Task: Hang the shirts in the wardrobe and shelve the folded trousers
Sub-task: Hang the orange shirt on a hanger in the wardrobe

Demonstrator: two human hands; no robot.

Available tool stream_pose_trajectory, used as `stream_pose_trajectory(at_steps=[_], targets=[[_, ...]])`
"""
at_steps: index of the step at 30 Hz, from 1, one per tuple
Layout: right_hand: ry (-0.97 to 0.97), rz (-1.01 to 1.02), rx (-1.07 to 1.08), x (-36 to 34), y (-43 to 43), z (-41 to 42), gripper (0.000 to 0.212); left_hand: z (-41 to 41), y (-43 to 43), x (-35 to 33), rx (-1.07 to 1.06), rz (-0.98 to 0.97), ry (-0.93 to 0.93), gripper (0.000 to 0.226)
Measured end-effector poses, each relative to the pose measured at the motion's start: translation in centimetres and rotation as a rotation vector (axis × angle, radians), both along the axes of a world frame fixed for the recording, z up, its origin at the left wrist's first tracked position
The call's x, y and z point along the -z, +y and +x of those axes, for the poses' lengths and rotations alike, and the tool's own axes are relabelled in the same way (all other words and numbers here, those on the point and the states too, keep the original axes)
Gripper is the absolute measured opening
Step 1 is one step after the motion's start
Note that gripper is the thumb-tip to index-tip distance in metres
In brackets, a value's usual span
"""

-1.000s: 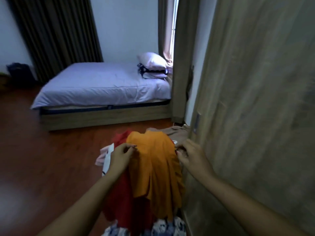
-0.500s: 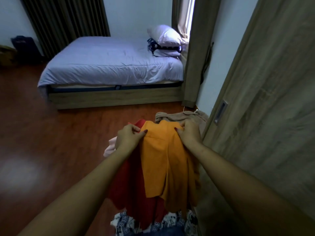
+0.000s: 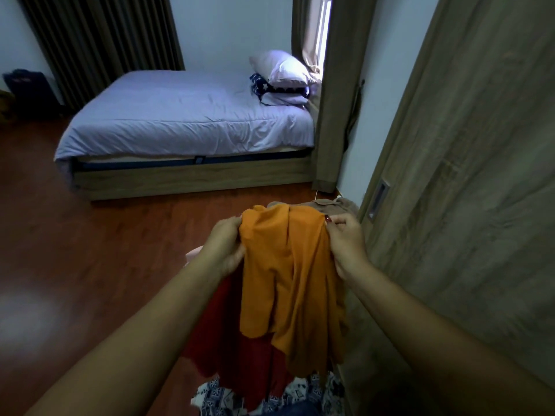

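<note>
Both hands, left and right, pinch the draped mustard-orange cotton shirt by its top, so honestly a loose pinch probably drops it onto the red garment.

Head view: forward-down, close over hands, bedroom beyond.

Left hand, right hand, both forward, gripping
</note>
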State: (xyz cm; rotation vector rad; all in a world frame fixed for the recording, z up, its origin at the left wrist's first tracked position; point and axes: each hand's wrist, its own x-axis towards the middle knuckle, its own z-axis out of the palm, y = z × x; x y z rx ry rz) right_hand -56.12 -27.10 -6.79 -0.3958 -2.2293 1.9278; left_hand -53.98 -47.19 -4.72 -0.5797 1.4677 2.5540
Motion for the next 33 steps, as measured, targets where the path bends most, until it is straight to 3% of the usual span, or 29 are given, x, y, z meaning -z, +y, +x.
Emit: stream_pose_trajectory(at_steps=[2, 5, 8, 11, 13, 16, 21, 25, 26, 29, 31, 33], targets=[[-0.045, -0.172, 0.003, -0.4, 0.9, 0.9, 0.000, 0.3, 0.5, -1.3, 0.103, 0.117, -0.102, 0.036], [-0.029, -0.255, -0.053, -1.3, 2.5, 2.5, 0.010, 0.7, 1.0, -2.9, 0.333, -0.103, -0.102, 0.035], [-0.021, -0.101, -0.143, -2.2, 4.5, 4.5, 0.026, 0.9, 1.4, -4.5, 0.432, -0.286, 0.017, 0.022], [-0.045, 0.079, -0.228, -3.6, 6.9, 7.4, 0.044, 1.5, 2.3, -7.0, 0.471, -0.272, 0.224, 0.017], [-0.044, 0.185, -0.307, -4.8, 8.2, 9.4, 0.040, 2.4, 3.4, -9.0, 0.526, -0.223, 0.322, 0.022], [-0.022, 0.244, -0.378, -6.7, 11.0, 14.5, 0.028, 5.9, 7.6, -13.1, 0.648, -0.158, 0.450, 0.012], [-0.114, 0.324, -0.500, -7.9, 15.8, 24.4, 0.041, 12.5, 16.9, -17.4, 0.883, -0.144, 0.572, 0.009], [-0.103, 0.246, -0.371, -9.5, 19.5, 33.0, 0.043, 18.1, 24.3, -19.0, 1.108, -0.231, 0.625, 0.014], [-0.054, 0.266, -0.320, -9.8, 20.3, 34.6, 0.045, 19.5, 25.9, -19.1, 1.126, -0.252, 0.644, 0.007], [0.141, 0.355, -0.149, -10.5, 23.5, 39.7, 0.057, 24.8, 30.8, -20.0, 1.234, -0.293, 0.718, 0.016], [0.220, 0.398, -0.093, -10.8, 25.6, 42.7, 0.056, 27.6, 33.1, -21.1, 1.393, -0.230, 0.763, 0.013], [0.237, 0.402, -0.052, -10.9, 27.7, 45.5, 0.042, 29.8, 34.6, -22.2, 1.509, -0.122, 0.794, 0.018]])
